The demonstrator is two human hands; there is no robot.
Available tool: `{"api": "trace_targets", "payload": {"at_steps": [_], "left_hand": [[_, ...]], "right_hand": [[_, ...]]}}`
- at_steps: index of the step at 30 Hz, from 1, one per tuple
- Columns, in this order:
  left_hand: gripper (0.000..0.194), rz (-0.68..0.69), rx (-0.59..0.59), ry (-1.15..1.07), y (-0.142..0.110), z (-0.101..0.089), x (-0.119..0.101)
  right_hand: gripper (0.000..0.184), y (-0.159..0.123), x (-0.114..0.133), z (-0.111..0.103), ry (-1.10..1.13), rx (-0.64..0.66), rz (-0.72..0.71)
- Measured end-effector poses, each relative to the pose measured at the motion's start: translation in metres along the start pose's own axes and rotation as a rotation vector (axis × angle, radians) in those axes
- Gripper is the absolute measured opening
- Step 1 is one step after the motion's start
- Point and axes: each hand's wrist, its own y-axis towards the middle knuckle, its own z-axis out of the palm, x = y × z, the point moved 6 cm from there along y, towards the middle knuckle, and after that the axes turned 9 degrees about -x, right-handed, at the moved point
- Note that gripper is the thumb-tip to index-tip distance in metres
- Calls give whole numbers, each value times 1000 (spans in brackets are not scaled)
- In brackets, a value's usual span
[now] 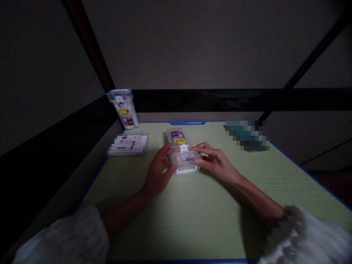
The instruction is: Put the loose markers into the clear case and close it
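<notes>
A clear plastic marker case (177, 136) with a yellow, red and blue label lies flat on the table in front of me. Its lidded end with a white latch (184, 149) and a white handle points toward me, and coloured shapes show dimly inside. My left hand (159, 170) grips the case's left side, thumb at the near corner and fingers by the latch. From the right, my right hand (216, 161) pinches the other side, thumb low and index finger near the latch. The latch looks closed.
A similar case of markers (125, 112) stands upright at the back left corner. A flat clear box of markers (128, 144) lies before it. At the back right is a blurred-out teal item (244, 135). The pale green table (176, 220) has blue edges, with walls behind and left.
</notes>
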Motion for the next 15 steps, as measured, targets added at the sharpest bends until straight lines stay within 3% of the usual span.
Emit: {"api": "trace_targets", "payload": {"at_steps": [15], "left_hand": [[53,63,25,19,-1,0,0]], "right_hand": [[32,1,2,0,7,-10,-8]]}}
